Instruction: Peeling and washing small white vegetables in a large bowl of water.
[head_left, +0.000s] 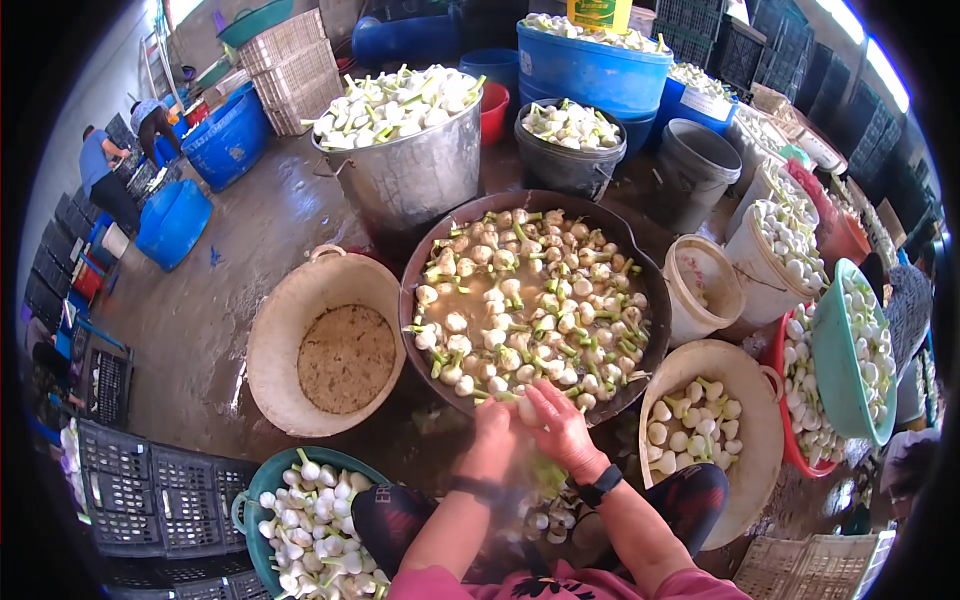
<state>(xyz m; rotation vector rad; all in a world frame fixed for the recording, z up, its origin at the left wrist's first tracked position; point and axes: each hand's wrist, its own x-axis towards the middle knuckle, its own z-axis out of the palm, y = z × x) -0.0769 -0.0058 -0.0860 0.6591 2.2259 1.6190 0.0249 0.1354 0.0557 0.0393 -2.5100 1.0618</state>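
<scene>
Both my hands meet at the near rim of a wide dark basin (411, 300), where trimmed garlic bulbs (504, 259) float in brown water. Between them is a whitish garlic bulb (528, 412) with a green stem. My left hand (495, 424) grips its stem side, and my right hand (553, 429) has its fingers around the bulb. Below the hands, peelings and some bulbs lie blurred between my knees. A beige tub (757, 465) holding cleaner bulbs stands at the right, and a green tub (251, 517) full of white bulbs stands at the lower left.
A beige tub (274, 360) with dirty residue stands left of the basin. Beyond it are a heaped metal pot (412, 165), a black bucket (574, 161) and a blue tub (592, 67). Black crates (161, 495) line the lower left. Two people bend over at the far left; others are partly visible at the edges.
</scene>
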